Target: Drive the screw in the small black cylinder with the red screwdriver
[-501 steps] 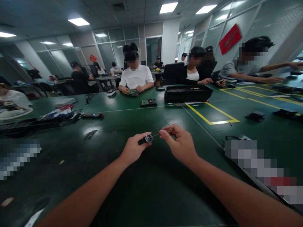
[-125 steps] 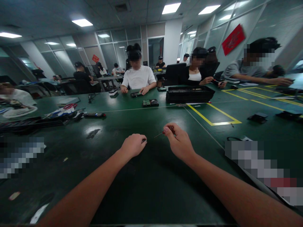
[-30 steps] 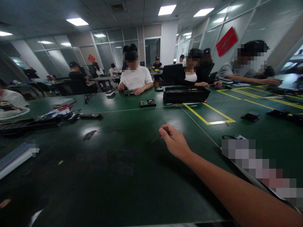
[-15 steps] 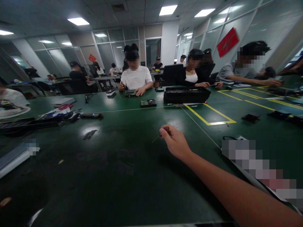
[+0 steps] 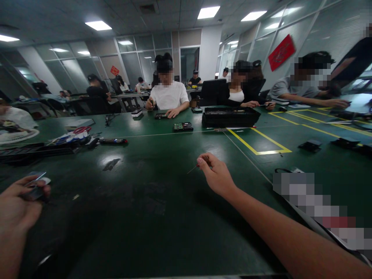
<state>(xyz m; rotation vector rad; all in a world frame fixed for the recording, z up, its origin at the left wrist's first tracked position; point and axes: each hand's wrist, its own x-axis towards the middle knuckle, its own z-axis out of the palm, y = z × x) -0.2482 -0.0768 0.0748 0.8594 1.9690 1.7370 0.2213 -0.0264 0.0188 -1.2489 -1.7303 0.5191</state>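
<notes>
My right hand [image 5: 216, 172] is closed around the handle of a thin-shafted screwdriver [image 5: 192, 169], whose tip points left and down above the green table [image 5: 116, 232]. Most of its handle is hidden in the fingers; a bit of red shows. At the left edge my left hand [image 5: 20, 203] is closed on a small flat shiny piece [image 5: 37, 179], dark below with a bright edge. Its exact kind I cannot make out. Beyond my right hand lies a hard drive [image 5: 183, 126] with its green circuit board up.
A black bin [image 5: 231, 117] stands across the table beside yellow tape [image 5: 273, 151]. Scissors [image 5: 83, 130] and other tools lie at left, near a black cylindrical tool [image 5: 113, 141]. A co-worker in white [image 5: 168, 97] sits opposite. A partly blurred-out flat item [image 5: 305, 205] lies right.
My left hand has come into view at the left with the shiny piece, where a long grey-silver flat thing showed before. My right hand and the screwdriver have hardly moved.
</notes>
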